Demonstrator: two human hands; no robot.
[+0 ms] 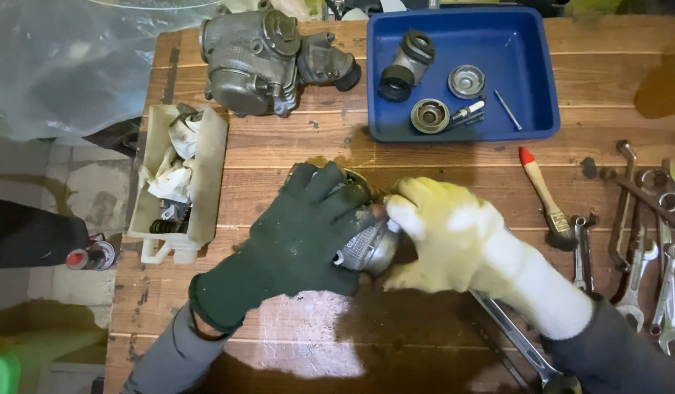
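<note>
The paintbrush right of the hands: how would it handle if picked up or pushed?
The paintbrush probably feels light, with a slim, stiff wooden handle. Its flat shape suggests sliding rather than rolling. The dark bristles likely flex.

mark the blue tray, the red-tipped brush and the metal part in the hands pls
blue tray [534, 73]: head view, bare floor at its right side.
red-tipped brush [541, 188]: head view, middle of the wooden handle.
metal part [377, 248]: head view, shiny curved face between both gloves.

Rounded grey metal part [372, 244] on wooden table [293, 153]
</note>
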